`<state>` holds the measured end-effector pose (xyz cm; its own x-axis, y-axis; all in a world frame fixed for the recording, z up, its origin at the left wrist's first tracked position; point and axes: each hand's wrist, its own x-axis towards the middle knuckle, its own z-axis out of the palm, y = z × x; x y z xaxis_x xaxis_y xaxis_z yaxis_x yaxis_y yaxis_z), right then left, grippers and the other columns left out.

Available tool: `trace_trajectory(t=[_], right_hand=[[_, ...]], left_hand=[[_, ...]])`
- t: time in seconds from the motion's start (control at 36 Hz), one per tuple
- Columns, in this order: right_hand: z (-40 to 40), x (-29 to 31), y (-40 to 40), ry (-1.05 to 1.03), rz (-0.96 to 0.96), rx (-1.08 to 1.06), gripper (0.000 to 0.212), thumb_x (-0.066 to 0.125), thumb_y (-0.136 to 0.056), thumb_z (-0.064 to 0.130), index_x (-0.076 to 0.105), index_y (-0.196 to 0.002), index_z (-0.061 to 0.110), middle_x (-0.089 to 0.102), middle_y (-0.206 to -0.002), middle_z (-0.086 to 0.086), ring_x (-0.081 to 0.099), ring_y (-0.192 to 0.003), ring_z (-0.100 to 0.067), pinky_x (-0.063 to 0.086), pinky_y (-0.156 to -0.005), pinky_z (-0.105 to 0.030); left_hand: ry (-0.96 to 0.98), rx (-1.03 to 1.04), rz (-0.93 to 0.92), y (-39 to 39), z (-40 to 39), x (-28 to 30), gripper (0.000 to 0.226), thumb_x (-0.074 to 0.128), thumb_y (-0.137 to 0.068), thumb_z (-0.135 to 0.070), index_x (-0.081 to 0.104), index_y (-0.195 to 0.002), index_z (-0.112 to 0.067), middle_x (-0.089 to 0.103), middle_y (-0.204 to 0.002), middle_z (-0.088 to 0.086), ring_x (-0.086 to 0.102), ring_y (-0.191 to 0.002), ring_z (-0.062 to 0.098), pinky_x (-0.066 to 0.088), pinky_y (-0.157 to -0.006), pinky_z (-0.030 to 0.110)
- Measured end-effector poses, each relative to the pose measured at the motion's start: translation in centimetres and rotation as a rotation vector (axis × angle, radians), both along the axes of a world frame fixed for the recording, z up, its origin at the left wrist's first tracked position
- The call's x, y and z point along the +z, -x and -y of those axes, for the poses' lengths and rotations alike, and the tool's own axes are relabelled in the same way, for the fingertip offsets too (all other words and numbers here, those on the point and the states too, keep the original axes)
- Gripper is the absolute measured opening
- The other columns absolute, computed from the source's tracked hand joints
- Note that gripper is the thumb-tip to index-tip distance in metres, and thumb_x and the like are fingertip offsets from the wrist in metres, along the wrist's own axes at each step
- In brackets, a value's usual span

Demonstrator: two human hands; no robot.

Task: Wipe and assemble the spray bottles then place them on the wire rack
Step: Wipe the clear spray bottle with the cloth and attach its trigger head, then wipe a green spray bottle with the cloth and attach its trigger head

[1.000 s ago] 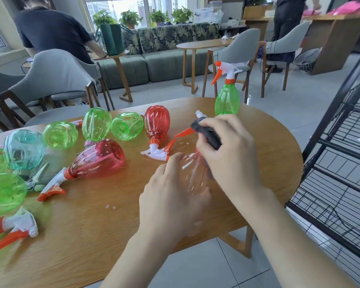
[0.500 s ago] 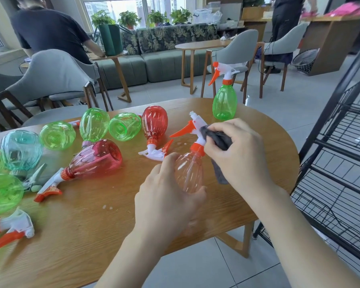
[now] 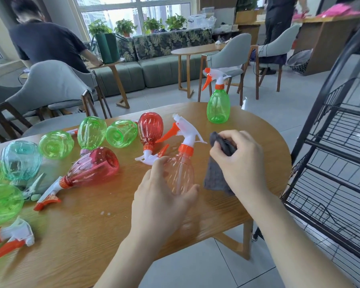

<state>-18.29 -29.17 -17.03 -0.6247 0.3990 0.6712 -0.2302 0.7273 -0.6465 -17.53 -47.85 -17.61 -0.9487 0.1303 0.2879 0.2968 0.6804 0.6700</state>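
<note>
My left hand (image 3: 161, 202) grips a clear spray bottle (image 3: 180, 173) by its belly, tilted over the wooden table (image 3: 87, 231). Its white and orange trigger head (image 3: 185, 132) is fitted on top. My right hand (image 3: 240, 163) holds a dark grey cloth (image 3: 216, 175) just right of the bottle, apart from it. A green spray bottle (image 3: 218, 104) with its head on stands upright at the table's far edge. The black wire rack (image 3: 339, 159) is at the right.
Several green, red and teal bottles lie on the left half of the table, among them a red bottle (image 3: 94, 168) on its side and a loose trigger head (image 3: 13, 235). Chairs (image 3: 48, 86) and seated people are behind the table.
My right hand with the cloth has slid off the bottle's neck and trigger to the right. The trigger head, covered before, is now in plain sight. My left hand keeps its hold.
</note>
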Motion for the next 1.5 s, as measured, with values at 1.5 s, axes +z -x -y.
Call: trace_trajectory(t=[1.5], right_hand=[[-7.9,-1.3,-0.3,0.855,0.236,0.199,0.017,0.082,-0.086,0.029,0.071,-0.100,0.032,0.075,-0.097,0.006,0.074,-0.089,-0.015,0.062,-0.086,-0.048]], left_hand=[[-0.146,-0.085,0.170,12.1,-17.0,0.6,0.067,0.083,-0.085,-0.046,0.048,-0.129,-0.011,0.054,-0.130,0.008,0.052,-0.114,0.020,0.041,-0.090,0.030]])
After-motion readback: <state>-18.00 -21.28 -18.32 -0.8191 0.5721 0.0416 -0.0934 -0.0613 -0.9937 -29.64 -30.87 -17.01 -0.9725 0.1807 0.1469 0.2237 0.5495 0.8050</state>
